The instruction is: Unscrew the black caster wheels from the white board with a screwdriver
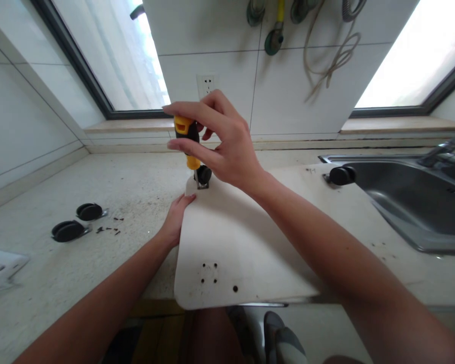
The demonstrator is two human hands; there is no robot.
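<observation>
White-tiled walls and bright windows stand behind a pale speckled countertop. At its left edge, a white object is cut off by the frame, hard to identify. Next come two black twin-wheel casters with metal plates, one nearer and one farther, beside small dark screws too tiny to make out singly. The left hand lies against the left edge of a white round-cornered board; some fingers are hidden, so I cannot tell whether they clamp it. At the board's far left corner stands a mounted black caster, partly covered by a yellow-and-black screwdriver. The right hand has thumb and fingers closed around its handle. Rightward, the forearm hides part of the board; beyond sits a cropped steel sink.
</observation>
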